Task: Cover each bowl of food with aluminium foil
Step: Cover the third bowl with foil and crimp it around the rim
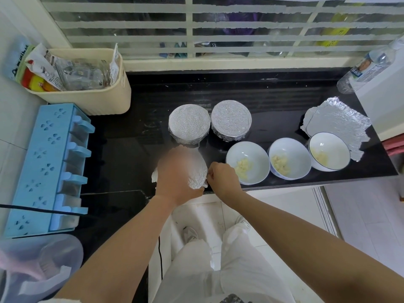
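Observation:
Two foil-covered bowls [189,124] [231,123] stand side by side on the black counter [135,136]. Nearer the front edge sits a third bowl under foil [197,173]. My left hand [177,174] lies flat on top of it. My right hand [223,179] pinches the foil at its right rim. To the right, three white bowls [247,162] [289,161] [329,150] hold pale food and have no cover. The rightmost one rests on a loose sheet of foil [337,122].
A cream bin [102,101] full of packets stands at the back left. A blue rack [47,169] runs along the left edge. A plastic water bottle [369,68] stands at the back right. A translucent plastic container [37,265] sits at the lower left.

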